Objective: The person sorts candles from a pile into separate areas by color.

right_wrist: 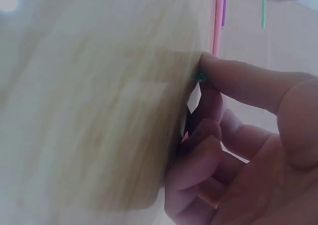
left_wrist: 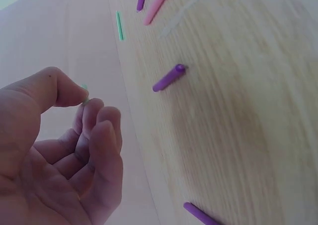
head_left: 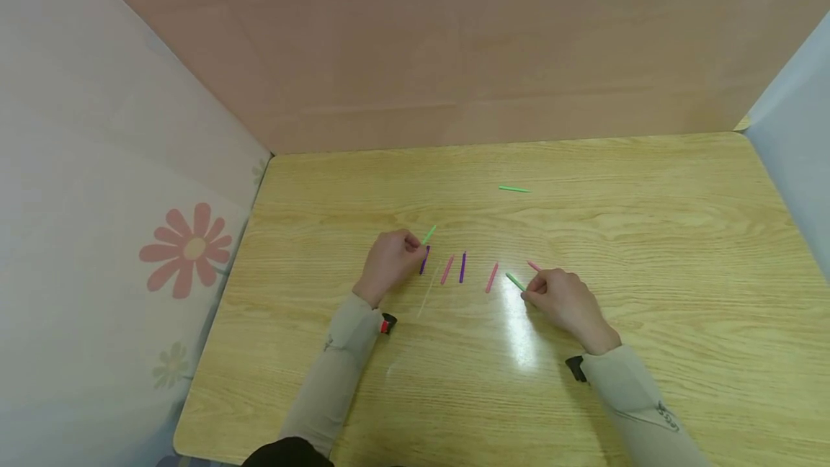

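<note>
Left hand point(head_left: 389, 262), fingers curled, pinches a green stick point(head_left: 429, 235) just above the table point(head_left: 648, 251). A purple stick point(head_left: 424, 259), pink stick point(head_left: 447, 270), second purple stick point(head_left: 462, 267) and second pink stick point(head_left: 491, 277) lie between the hands. Right hand point(head_left: 565, 300), curled, pinches another green stick point(head_left: 515, 282) against the table.

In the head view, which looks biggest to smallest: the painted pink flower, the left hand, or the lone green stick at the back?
1. pink flower, on the side wall
2. left hand, slightly smaller in the picture
3. green stick, thinnest; it lies farthest off, which adds to that

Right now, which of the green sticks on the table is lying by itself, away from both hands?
The green stick farthest back on the table. The other two are at the fingertips of the left hand and right hand.
</note>
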Tool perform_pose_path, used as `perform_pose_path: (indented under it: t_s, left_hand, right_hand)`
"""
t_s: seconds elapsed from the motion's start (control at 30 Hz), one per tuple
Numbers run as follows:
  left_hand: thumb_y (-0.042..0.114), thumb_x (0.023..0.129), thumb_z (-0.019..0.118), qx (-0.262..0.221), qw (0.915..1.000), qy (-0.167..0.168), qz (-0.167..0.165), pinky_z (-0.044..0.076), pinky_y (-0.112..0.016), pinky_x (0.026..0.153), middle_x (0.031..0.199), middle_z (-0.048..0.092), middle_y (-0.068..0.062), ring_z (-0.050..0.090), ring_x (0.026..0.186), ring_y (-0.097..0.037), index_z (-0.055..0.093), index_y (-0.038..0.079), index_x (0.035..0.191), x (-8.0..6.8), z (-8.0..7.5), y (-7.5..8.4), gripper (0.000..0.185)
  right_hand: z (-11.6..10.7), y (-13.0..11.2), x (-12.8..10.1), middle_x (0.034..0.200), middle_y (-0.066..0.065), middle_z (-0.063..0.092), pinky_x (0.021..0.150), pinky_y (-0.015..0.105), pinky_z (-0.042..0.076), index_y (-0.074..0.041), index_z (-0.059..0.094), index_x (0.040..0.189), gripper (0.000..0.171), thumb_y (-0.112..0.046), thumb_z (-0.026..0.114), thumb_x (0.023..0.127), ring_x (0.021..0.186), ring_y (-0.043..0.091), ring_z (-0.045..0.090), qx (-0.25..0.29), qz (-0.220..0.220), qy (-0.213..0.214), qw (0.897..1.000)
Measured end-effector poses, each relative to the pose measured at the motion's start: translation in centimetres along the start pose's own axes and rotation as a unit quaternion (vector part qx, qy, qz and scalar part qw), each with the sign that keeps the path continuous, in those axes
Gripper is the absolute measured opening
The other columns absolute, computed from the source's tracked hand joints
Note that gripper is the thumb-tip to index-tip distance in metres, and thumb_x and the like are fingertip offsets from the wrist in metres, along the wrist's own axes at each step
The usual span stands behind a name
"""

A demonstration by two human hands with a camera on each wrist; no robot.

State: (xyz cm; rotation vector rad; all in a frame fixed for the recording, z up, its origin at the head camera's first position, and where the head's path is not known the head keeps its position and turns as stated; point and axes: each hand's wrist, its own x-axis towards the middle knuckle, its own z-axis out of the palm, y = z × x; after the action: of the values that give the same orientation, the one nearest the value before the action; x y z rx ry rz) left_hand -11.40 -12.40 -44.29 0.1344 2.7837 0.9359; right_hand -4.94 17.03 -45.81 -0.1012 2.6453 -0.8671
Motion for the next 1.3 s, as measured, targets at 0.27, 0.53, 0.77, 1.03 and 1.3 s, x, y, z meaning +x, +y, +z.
perform_pose_path:
  t_s: [0.27,0.53,0.77,1.03,1.3]
  left_hand:
    - [0.021,0.086,0.062,0.001,0.9996,0.003,0.028,0.054,-0.03,0.07,0.088,0.071,-0.008,0.065,0.077,-0.017,0.069,0.004,0.091,0.7,0.1,0.9,0.02]
    - [0.02,0.087,0.058,-0.009,0.9982,0.011,0.058,0.052,-0.026,0.064,0.085,0.07,-0.006,0.062,0.071,-0.013,0.069,0.005,0.091,1.9,0.7,2.0,0.019]
    - [0.019,0.088,0.057,-0.019,0.9972,0.014,0.071,0.051,-0.025,0.065,0.087,0.07,-0.007,0.063,0.072,-0.014,0.069,0.004,0.093,2.6,1.2,3.2,0.02]
    - [0.019,0.09,0.058,-0.026,0.9982,0.014,0.053,0.051,-0.022,0.065,0.087,0.07,-0.005,0.061,0.072,-0.013,0.069,0.005,0.097,3.3,1.6,4.2,0.019]
    - [0.019,0.09,0.057,-0.048,0.998,0.016,0.037,0.048,-0.019,0.06,0.084,0.069,-0.003,0.059,0.067,-0.011,0.068,0.006,0.096,3.9,2.2,4.6,0.018]
  right_hand:
    - [0.0,0.0,-0.1,0.079,0.004,0.069,0.058,0.028,0.045,-0.006,0.069,0.084,0.016,-0.021,0.067,0.087,0.067,0.014,0.059,0.01,-0.006,0.0,1.0]
    - [0.0,0.0,-0.1,0.08,0.004,0.069,0.057,0.028,0.046,-0.005,0.069,0.084,0.015,-0.02,0.067,0.087,0.068,0.014,0.059,0.011,-0.006,0.002,1.0]
    - [0.0,0.0,-0.2,0.08,0.005,0.069,0.056,0.028,0.046,-0.004,0.069,0.084,0.015,-0.018,0.067,0.087,0.066,0.014,0.059,0.014,-0.012,0.002,1.0]
    - [0.0,0.1,-0.1,0.08,0.005,0.069,0.055,0.028,0.045,-0.004,0.069,0.084,0.015,-0.018,0.066,0.088,0.065,0.013,0.057,0.019,-0.011,0.002,1.0]
    - [0.0,0.0,-0.2,0.081,0.004,0.069,0.057,0.028,0.045,-0.004,0.068,0.085,0.015,-0.019,0.067,0.088,0.068,0.014,0.058,0.021,-0.005,0.0,1.0]
